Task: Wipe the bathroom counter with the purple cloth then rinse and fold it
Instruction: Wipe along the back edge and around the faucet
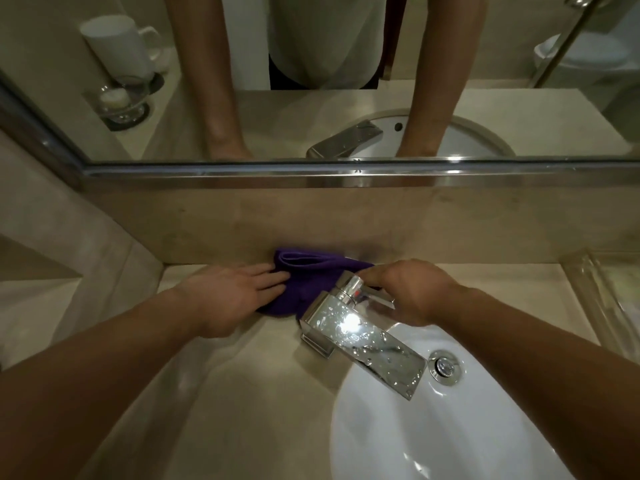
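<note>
Nearest the camera, two bare forearms reach forward from the bottom corners over a beige stone bathroom counter and a white oval ceramic sink basin set into it at lower right; a round chrome drain sits at the basin's far side. No brand, label or writing can be read on anything here; the only marking is a small red dot on the tap's knob.

A squared chrome tap, spotted with water drops, juts over the basin from the counter just left of it.

Beyond the tap, the left hand lies palm down with fingers extended and close together, pressing flat on the left part of a folded purple cloth. The right hand arches over the tap's rear, fingers curled down toward the cloth's right end; the tap hides the fingertips, so whether they pinch the cloth cannot be told.

The cloth rests on the narrow strip of counter behind the tap, its far folded edge touching the beige stone backsplash. Open counter spreads left of the cloth toward the side wall, and right of the hands to a clear glass tray at the counter's right edge.

Farthest, a chrome-framed mirror reflects the arms, a white mug and a glass dish.
</note>
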Available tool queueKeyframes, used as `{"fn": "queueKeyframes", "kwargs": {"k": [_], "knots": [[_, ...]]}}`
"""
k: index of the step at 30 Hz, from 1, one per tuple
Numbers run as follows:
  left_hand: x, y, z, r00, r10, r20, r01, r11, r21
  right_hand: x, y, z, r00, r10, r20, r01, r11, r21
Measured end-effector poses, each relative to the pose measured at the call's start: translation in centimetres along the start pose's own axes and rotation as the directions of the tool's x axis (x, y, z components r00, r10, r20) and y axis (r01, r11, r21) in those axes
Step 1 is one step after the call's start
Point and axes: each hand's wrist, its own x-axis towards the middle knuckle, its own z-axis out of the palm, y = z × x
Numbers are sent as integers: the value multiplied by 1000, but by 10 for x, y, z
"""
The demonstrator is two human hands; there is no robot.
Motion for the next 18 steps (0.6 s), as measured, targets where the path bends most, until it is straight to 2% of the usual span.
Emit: {"fn": "queueKeyframes", "kwargs": {"k": [1,3,6,13,18], "knots": [[-1,-1,7,1000,-7,-8,7,1000,9,2,-2,4,997,-53,-56,51,998,-30],[0,1,18,999,-24,-23,24,1000,-11,11,-7,9,993,-93,-70,89,995,-55],[9,5,19,1000,-22,-15,21,999,-39,24,-9,7,995,-68,-69,61,992,-108],[23,-1,0,1000,28,-11,-28,999,36,12,-6,9,996,7,-88,-14,996,-83],[18,1,3,998,12,-57,-13,1000,-16,7,-5,12,992,7,-125,-11,999,-39]]}}
